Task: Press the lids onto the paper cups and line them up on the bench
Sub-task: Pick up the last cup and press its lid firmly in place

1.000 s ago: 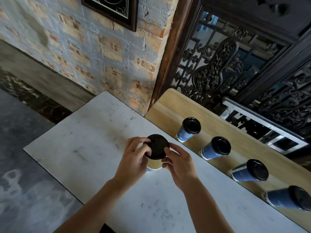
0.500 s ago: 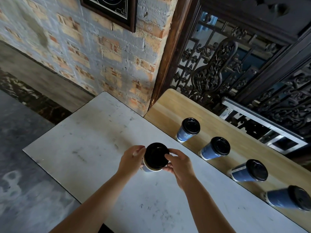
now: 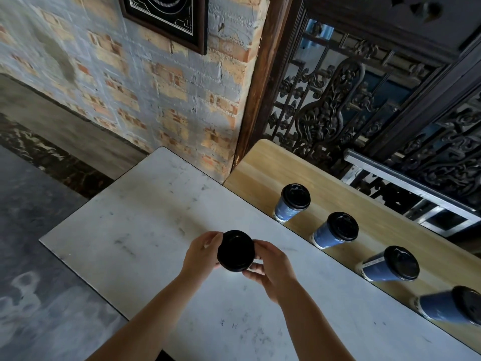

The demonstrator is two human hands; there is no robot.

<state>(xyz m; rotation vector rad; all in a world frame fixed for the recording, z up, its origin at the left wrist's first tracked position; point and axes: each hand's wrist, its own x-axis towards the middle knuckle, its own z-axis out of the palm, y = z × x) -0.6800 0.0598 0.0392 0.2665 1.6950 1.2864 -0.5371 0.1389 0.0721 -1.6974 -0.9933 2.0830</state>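
A black lid [image 3: 235, 250] sits flat on top of a paper cup on the white marble table [image 3: 135, 230]; the cup's body is hidden beneath the lid and my hands. My left hand [image 3: 201, 255] curls round the lid's left rim. My right hand [image 3: 272, 267] grips the right rim, fingers curled under it. Several blue paper cups with black lids stand in a row on the wooden bench [image 3: 263, 165] to the right: the farthest cup [image 3: 292, 203], a second cup [image 3: 335, 230], a third cup [image 3: 390, 264] and the nearest cup [image 3: 450, 304].
A brick wall [image 3: 156, 87] with a dark framed picture [image 3: 169, 19] rises behind the table. An ornate dark iron screen [image 3: 338, 105] backs the bench. The table's left edge drops to a grey floor [image 3: 31, 295].
The lid went from tilted above the open cup to lying flat over it, covering the pale rim. Both hands dropped and closed in round the lid's edge.
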